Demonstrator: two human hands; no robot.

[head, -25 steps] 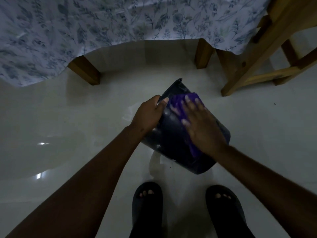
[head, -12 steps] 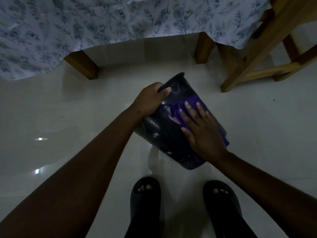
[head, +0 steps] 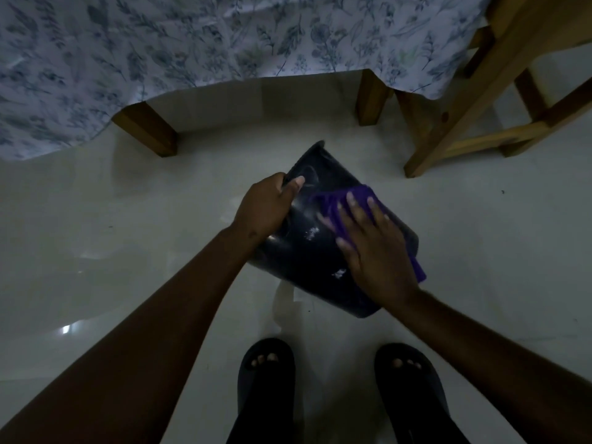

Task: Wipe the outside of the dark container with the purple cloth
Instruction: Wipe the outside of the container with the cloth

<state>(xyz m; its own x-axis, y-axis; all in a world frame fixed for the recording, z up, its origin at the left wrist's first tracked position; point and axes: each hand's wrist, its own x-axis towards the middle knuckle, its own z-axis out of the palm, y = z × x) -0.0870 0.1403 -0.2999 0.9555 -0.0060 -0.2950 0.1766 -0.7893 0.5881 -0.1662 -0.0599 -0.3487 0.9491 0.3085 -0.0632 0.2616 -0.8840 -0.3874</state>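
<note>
Purple cloth (head: 349,203) lies flattened under the right hand (head: 374,248), fingers spread, against the dark container (head: 307,251), which is held tilted in the air above the floor. The left hand (head: 267,206) pinches its rim, thumb over the edge. That one-handed pinch looks slight; a hard push from the wiping palm could twist the container loose and drop it toward the feet below.

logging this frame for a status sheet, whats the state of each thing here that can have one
dark container: tilted, held off the floor, white specks on its side
purple cloth: pressed flat on the container's outside under the right hand
left hand: gripping the container's rim
right hand: open, fingers spread on the cloth
tablecloth: draped over the table edge
</note>
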